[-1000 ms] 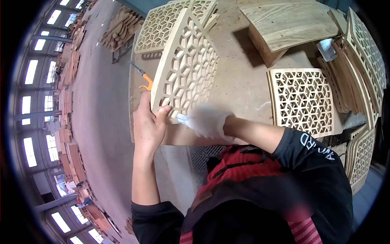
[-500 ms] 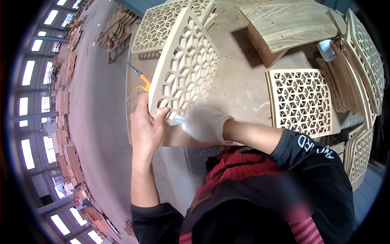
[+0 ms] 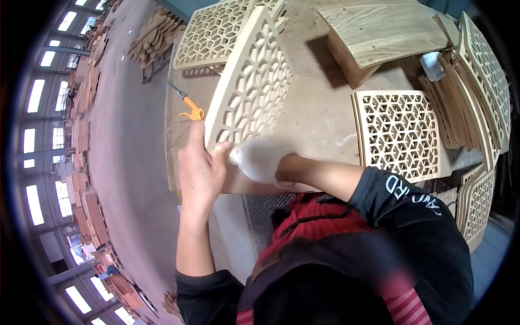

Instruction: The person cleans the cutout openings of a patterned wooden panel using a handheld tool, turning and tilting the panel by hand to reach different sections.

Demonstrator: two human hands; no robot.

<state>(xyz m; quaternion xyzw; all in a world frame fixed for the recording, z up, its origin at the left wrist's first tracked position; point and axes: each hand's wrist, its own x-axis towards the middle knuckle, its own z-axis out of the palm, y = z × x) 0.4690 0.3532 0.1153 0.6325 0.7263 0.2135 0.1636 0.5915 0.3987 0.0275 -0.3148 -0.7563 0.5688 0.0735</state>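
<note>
My left hand (image 3: 199, 168), bare, is closed around the near lower corner of a pale wooden lattice panel (image 3: 254, 86). The panel stands tilted up on its edge on the worktable, its cut-out pattern facing right. My right hand (image 3: 264, 160) wears a white glove and is blurred by motion. It is at the panel's near end, close to my left thumb. A small pale piece (image 3: 235, 156) shows at its fingertips, too smeared to name. Just beyond my left hand lies an orange air blow gun (image 3: 193, 110) with a thin nozzle.
Another lattice panel (image 3: 208, 38) lies at the back left. Stacked lattice panels (image 3: 401, 135) are at the right of the worktable (image 3: 314, 108). A curved wooden board (image 3: 384, 30) rests on a block behind them. More panels (image 3: 485, 70) lean at the far right.
My gloved right hand has shifted slightly left, toward my left hand. The panel's near end has moved a little, and more of the orange blow gun shows.
</note>
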